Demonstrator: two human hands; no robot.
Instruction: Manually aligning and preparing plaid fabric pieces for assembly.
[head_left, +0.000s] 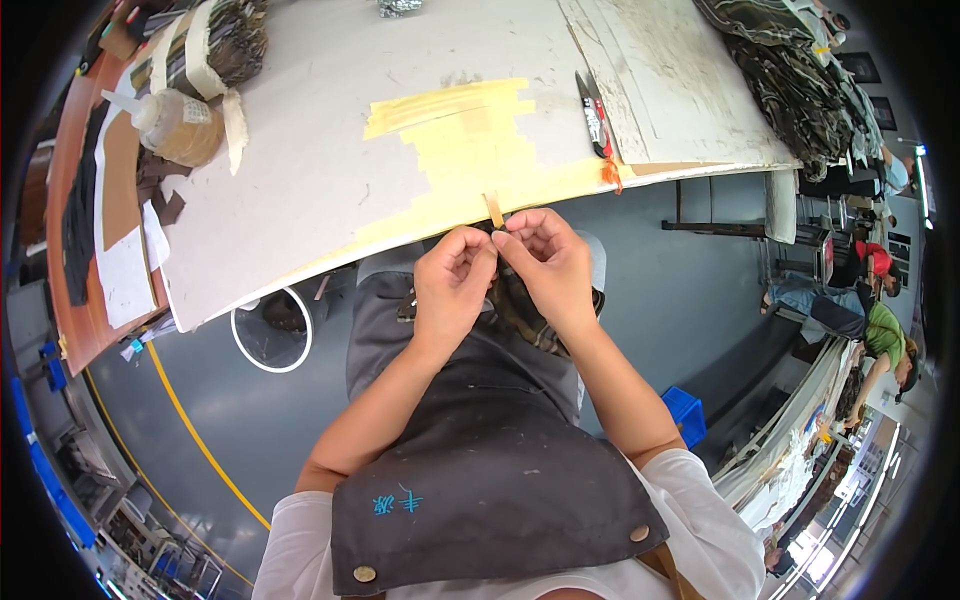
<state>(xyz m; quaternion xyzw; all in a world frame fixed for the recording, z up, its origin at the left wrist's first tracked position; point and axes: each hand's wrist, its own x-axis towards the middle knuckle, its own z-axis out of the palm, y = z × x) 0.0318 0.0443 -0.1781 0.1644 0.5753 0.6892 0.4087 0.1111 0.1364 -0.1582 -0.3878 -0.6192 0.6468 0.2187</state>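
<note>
My left hand (452,290) and my right hand (552,262) meet at the table's front edge, thumbs and fingertips pinched close together. Between and below them hangs a dark, striped fabric piece (520,318) over my lap, its top held at the fingertips. A narrow tan strip (493,209) sticks up from the table edge just beyond my fingers; I cannot tell whether they touch it. The exact spot each hand pinches is partly hidden by the fingers.
Yellow tape (470,145) covers part of the pale tabletop (300,130). A cutter knife (594,115) lies to the right, a squeeze bottle (178,125) at the left. Dark fabric bundles (790,100) sit far right. On the floor stand a white-rimmed bin (303,345) and blue crate (685,415).
</note>
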